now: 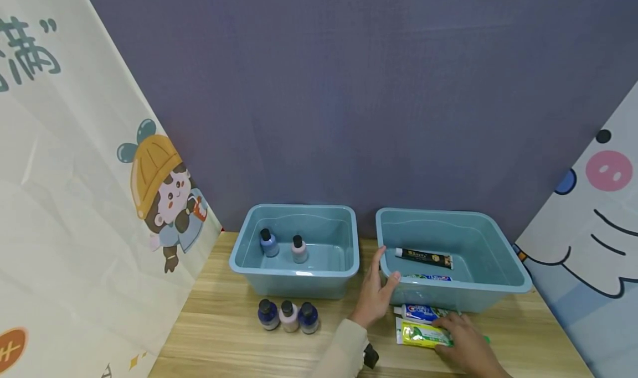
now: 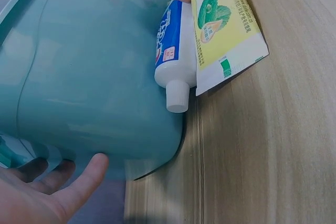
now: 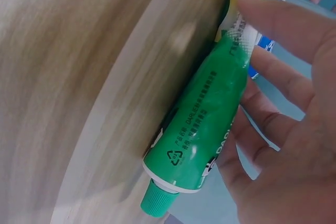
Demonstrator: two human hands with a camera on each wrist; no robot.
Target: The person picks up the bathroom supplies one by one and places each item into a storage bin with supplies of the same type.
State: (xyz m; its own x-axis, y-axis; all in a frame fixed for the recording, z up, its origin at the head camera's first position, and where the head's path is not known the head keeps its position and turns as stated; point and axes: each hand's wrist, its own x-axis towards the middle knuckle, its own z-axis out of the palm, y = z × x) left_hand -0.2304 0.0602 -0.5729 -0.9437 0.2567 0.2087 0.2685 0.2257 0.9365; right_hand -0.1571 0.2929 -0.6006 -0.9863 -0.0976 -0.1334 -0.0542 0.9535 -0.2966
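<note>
We are resting our right hand on the green-and-yellow toothpaste tube at the lower right of the frame, fingers laid over it, not plainly clenched. Its long axis is running left-right along the wooden bench. Our left hand, fingers relaxed, is touching the right bin beside a purple backdrop.

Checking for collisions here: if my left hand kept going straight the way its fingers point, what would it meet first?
The left hand already touches the right-hand tub at its near left corner. Going straight on, it would slide past that rim toward the purple backdrop, though depth is unclear.
</note>
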